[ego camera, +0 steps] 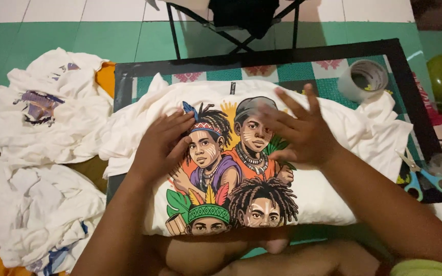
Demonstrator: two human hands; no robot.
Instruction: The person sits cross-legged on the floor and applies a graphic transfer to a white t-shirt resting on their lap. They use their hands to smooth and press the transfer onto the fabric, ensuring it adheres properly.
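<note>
White shirt [328, 189] with bright picture lies flat on board [262, 56]. Left hand [162, 145] flat on shirt, fingers open. Right hand [303, 130] open, just above shirt. Shirt likely soft, light, floppy; best grabbed at edges. Scissors [425, 176] right of shirt.

A white shirt [333, 199] printed with orange, purple and green figures lies on a black-edged board [262, 57] patterned in green and pink, beside white clothes [37, 204], light blue-handled scissors [425, 176] and a white tape roll [362, 79].
</note>
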